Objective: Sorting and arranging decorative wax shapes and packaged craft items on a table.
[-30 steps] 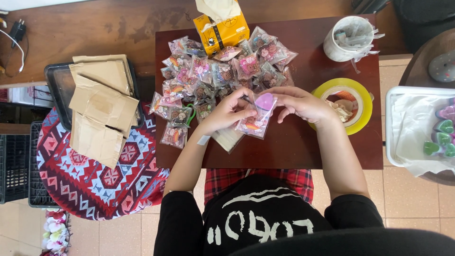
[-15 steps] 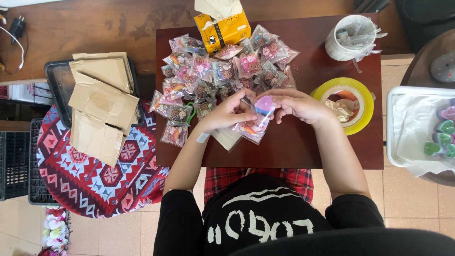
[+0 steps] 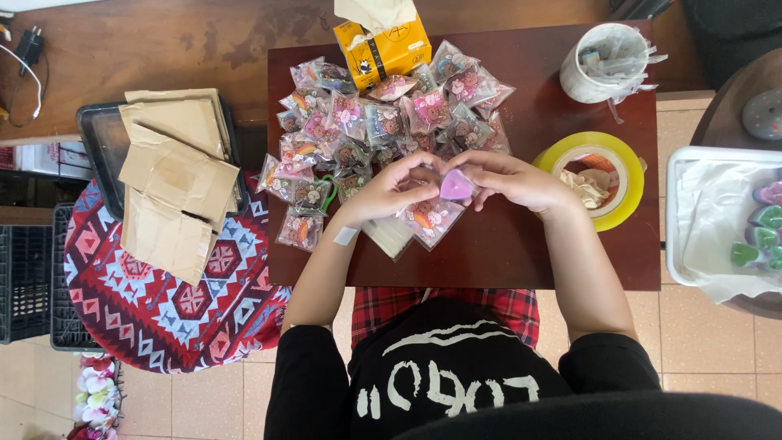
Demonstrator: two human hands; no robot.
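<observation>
A pink heart-shaped piece [image 3: 456, 185] sits between my two hands over the dark wooden table [image 3: 562, 244]. My left hand [image 3: 393, 189] pinches it from the left and my right hand [image 3: 509, 178] grips it from the right. Under the hands lies a small clear printed bag [image 3: 432, 222], its mouth up by the heart. A heap of several filled printed bags [image 3: 375, 122] covers the table beyond the hands.
A yellow tissue box [image 3: 383, 45] stands at the table's far edge, a white cup of clear wrappers [image 3: 607, 61] far right, a yellow tape roll [image 3: 627, 175] to the right. A white tray with coloured hearts [image 3: 757, 236] is at far right. Brown paper bags [image 3: 175, 175] lie left.
My hands with the pink heart and the clear bag have stayed at the same spot; the fingers have shifted slightly around the heart.
</observation>
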